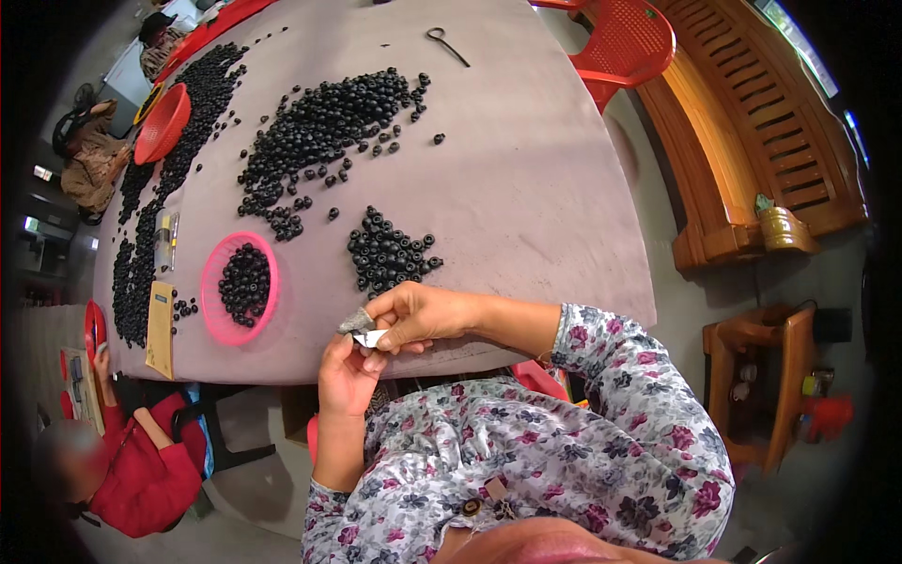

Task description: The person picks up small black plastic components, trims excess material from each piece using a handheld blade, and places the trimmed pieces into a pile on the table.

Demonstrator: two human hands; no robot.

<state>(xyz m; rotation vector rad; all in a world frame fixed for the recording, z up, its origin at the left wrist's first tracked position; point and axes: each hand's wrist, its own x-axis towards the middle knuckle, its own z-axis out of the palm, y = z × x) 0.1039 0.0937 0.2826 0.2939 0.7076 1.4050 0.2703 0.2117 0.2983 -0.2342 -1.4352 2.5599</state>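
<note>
Left hand: the left hand (346, 374) was raised at the near edge of the table, palm up and fingers curled, cupping the underside of a small grey, knobbly piece (356, 322) so that it stayed put while the other hand worked on it.
Right hand: the right hand (420, 315) came across from the person's right, its thumb and fingertips pinched on a small white piece (372, 337) pressed against the grey piece; both hands were grasping, neither lay slack.
Where the piece was: held in the air between the two hands, just over the table (526, 207) edge and close to the body, not resting on the cloth.
Nearest supply: a small heap of black round beads (387, 252) lay just beyond the right hand, apparently within easy reach.
Pink basket: a shallow pink basket (214, 303) with more black beads stood to the left of the hands, seemingly as a sorted lot.
Large spread: a big scatter of black beads (324, 127) covered the far middle of the table.
Metal tool: a thin looped wire tool (447, 43) lay untouched at the far edge.
Neighbour: a person in red (141, 470) sat at the left side.
</note>
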